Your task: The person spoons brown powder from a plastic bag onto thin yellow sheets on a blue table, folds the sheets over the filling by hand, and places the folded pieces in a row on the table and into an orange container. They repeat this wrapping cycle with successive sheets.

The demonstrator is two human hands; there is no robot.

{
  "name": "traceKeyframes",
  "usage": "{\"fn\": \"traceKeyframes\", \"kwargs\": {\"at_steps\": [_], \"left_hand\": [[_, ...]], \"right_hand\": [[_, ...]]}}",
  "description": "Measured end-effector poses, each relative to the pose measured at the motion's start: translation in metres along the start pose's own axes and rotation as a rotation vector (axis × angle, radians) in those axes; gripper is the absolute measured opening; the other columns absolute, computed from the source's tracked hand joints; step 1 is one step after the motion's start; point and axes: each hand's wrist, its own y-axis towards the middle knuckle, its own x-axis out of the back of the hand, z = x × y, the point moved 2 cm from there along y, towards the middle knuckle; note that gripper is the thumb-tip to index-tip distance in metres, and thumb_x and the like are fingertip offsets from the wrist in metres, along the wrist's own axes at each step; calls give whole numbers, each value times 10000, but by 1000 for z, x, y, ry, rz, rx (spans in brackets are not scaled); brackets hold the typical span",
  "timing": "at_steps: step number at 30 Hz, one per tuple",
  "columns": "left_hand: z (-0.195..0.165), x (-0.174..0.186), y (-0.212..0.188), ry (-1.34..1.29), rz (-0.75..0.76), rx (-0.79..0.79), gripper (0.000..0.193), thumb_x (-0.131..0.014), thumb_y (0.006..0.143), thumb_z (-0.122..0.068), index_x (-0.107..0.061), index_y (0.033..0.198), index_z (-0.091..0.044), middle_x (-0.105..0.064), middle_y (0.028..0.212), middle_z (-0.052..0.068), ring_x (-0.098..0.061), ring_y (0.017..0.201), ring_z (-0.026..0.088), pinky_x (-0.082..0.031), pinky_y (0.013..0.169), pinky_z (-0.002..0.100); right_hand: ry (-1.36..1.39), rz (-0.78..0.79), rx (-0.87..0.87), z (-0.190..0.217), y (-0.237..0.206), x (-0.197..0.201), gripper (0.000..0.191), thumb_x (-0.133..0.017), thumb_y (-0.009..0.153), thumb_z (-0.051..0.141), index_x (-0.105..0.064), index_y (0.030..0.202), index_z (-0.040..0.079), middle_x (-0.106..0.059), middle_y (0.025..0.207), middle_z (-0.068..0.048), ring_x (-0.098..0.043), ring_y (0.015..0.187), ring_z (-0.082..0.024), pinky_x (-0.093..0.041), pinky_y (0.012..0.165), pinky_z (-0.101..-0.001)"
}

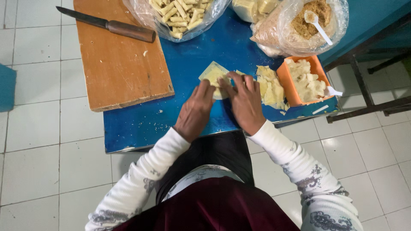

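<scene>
A pale yellow square wrapper sheet [212, 72] lies on the blue table [141, 124]. My left hand [195, 111] rests its fingertips on the sheet's near edge. My right hand [246, 102] presses on the sheet's right side, fingers curled over it. Both hands partly hide the sheet. A loose pile of more pale wrappers [270, 87] lies just right of my right hand. An orange tub [287, 83] of lumpy white filling stands beside that pile, with a white plastic spoon [333, 91] at its near corner.
A wooden cutting board [117, 64] covers the table's left part, with a wooden-handled knife [107, 24] across its far end. At the back are a clear bag of rolled sticks [180, 15] and a bag of brown crumbs [299, 30] with a white spoon. A dark metal frame [364, 85] stands right.
</scene>
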Motion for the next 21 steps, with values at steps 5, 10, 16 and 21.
{"fn": "traceKeyframes", "kwargs": {"at_steps": [5,10,16,21], "left_hand": [[-5,2,-12,93,6,-83,442,-734,821,-46,-615,1243,15,-591,1324,132,-589,1203,286,-524,974,379],[-6,0,-17,116,-1,-91,475,-737,849,-90,-605,1291,23,-587,1355,135,-579,1241,282,-502,1011,378],[-7,-1,-16,147,12,-76,460,-723,866,-107,-604,1288,32,-587,1365,155,-578,1244,291,-490,1027,387],[-9,0,-16,211,-2,-92,441,-717,881,-118,-612,1284,27,-595,1368,158,-576,1266,292,-479,1052,398]], "right_hand": [[65,98,33,-24,24,-9,674,-606,832,-107,-654,1440,181,-548,1376,-81,-481,1070,-287,-426,905,-396],[476,127,11,-32,33,-7,654,-712,883,-33,-565,1502,117,-629,1168,-84,-527,1053,-294,-438,951,-408],[616,248,-117,-42,64,-7,550,-739,959,111,-548,1475,131,-733,973,-79,-707,803,-204,-550,729,-325],[839,12,-164,-69,158,-2,142,-650,1147,189,-668,1167,50,-736,993,-18,-684,913,-84,-557,818,-271]]}}
